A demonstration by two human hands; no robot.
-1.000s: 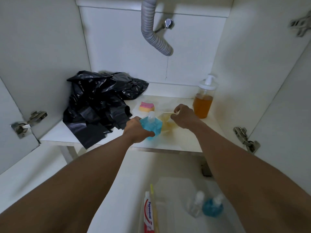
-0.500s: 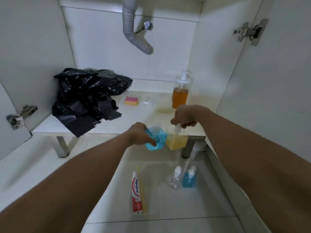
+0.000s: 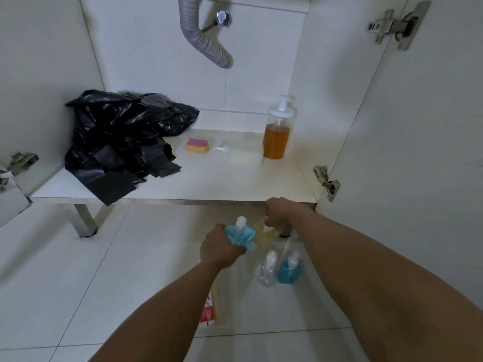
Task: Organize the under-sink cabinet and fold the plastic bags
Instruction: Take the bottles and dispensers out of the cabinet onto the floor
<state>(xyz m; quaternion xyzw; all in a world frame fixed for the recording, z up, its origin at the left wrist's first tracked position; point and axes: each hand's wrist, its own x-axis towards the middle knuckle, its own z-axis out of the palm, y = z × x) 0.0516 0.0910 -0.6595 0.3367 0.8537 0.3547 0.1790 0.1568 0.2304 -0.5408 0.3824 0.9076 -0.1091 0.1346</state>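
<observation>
My left hand (image 3: 220, 250) grips a small blue pump bottle (image 3: 241, 235) above the floor, in front of the cabinet. Right beside it, my right hand (image 3: 278, 214) holds a small yellow pump bottle (image 3: 264, 231) from the top. Just below them a clear bottle (image 3: 267, 271) and a second blue bottle (image 3: 288, 270) stand in a clear tray (image 3: 235, 309) on the floor. A heap of crumpled black plastic bags (image 3: 120, 142) lies on the left of the cabinet shelf (image 3: 222, 181).
On the shelf are a pink and yellow sponge (image 3: 197, 145) and a tall pump bottle of orange liquid (image 3: 278, 131). A grey drain hose (image 3: 203, 35) hangs above. A red and white toothpaste tube (image 3: 207, 312) lies in the tray. The open right door (image 3: 418, 152) carries hinges.
Both hands have lifted the blue and yellow bottles off the shelf and carried them down toward the tray on the floor. My view has tilted downward.
</observation>
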